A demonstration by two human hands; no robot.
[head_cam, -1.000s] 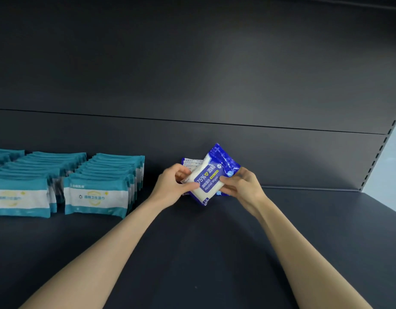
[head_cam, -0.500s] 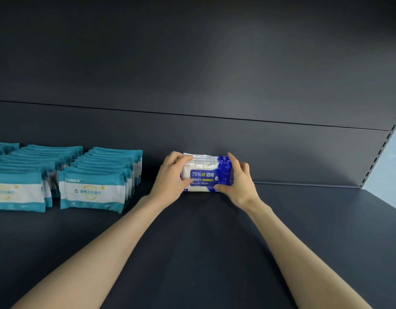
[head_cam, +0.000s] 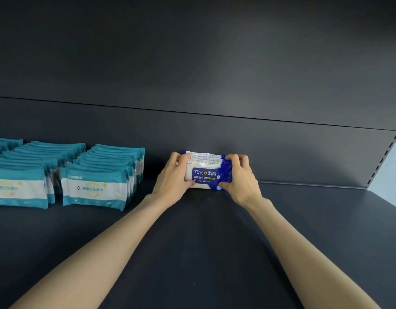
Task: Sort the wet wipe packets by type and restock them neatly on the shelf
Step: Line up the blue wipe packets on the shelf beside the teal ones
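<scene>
My left hand (head_cam: pixel 172 179) and right hand (head_cam: pixel 240 177) grasping the blue alcohol wipe packets (head_cam: pixel 207 175) by each end, upright on the dark shelf (head_cam: pixel 203 241), teal packet rows (head_cam: pixel 96 175) near left

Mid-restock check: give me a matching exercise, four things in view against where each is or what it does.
Column one:
1. blue alcohol wipe packets
2. teal wipe packets
3. left hand
4. right hand

Column two:
A. grips the blue packets' right end
B. stand in rows at far left
C. clamped upright between both hands
D. grips the blue packets' left end

Pairs: 1-C; 2-B; 3-D; 4-A
</scene>
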